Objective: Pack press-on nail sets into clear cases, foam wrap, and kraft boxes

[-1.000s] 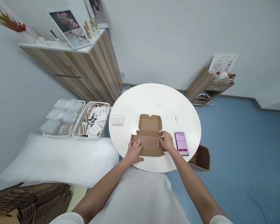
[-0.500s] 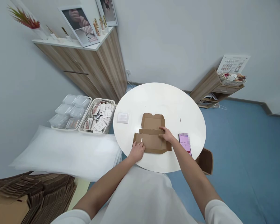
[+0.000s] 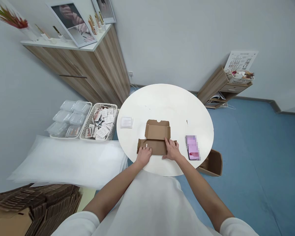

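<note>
A brown cardboard mailer box [image 3: 158, 131], partly folded, lies on the white round table [image 3: 162, 101]. Its lid panel with a notched edge lies away from me, and its base with a small white slot faces me. My left hand [image 3: 144, 155] has its fingers curled over the near left edge of the base. At the right end, my right hand [image 3: 172, 149] grips the cardboard, fingers over the side and thumb at the near edge. The fingers partly hide both corners.
On the table are a phone [image 3: 193, 147] at right and a white packet [image 3: 126, 122] at left. Left of it stand a basket of cards [image 3: 100, 123], clear plastic boxes [image 3: 71, 118], white sheets [image 3: 68, 160] and stacked cardboard [image 3: 44, 206]. An open carton [image 3: 215, 163] sits below the table.
My right hand has moved toward me, from the hinge area to the box's near right corner. The near panel and right side flap now look folded up. My left hand stays at the near left edge.
</note>
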A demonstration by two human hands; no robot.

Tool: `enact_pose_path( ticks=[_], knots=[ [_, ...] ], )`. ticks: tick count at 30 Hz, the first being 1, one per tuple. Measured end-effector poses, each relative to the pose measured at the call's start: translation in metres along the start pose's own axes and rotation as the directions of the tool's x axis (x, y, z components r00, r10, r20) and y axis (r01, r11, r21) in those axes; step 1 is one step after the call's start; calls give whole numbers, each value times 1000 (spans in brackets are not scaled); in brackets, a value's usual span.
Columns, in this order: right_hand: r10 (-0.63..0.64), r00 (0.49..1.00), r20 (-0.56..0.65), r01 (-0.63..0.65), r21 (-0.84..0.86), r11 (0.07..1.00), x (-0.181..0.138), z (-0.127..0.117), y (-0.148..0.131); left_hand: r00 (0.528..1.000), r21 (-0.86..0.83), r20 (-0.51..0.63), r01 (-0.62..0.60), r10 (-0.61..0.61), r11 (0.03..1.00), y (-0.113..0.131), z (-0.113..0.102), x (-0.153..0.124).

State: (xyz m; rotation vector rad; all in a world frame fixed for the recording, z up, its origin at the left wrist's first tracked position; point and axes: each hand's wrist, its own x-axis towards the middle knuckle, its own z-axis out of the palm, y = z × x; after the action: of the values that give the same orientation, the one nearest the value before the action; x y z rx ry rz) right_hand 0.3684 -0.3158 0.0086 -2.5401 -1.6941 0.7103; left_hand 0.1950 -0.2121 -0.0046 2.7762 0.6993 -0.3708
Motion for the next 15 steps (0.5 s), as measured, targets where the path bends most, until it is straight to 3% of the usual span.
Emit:
enact_pose_path(
  ticks=[6,11,15],
  knots=[
    [64,993,-99,-70,-54,996,-1,9,-4,998,5,-23,61,-61,998,0,-7,2],
    [113,988,-103,-119,-49,992,2,10,-5,984,30,-176,-12,17,999,-2,-20,3],
    [132,988,-75,-135,-36,990,2,10,-6,988,67,-147,-40,50,997,-7,-27,14]
  ],
)
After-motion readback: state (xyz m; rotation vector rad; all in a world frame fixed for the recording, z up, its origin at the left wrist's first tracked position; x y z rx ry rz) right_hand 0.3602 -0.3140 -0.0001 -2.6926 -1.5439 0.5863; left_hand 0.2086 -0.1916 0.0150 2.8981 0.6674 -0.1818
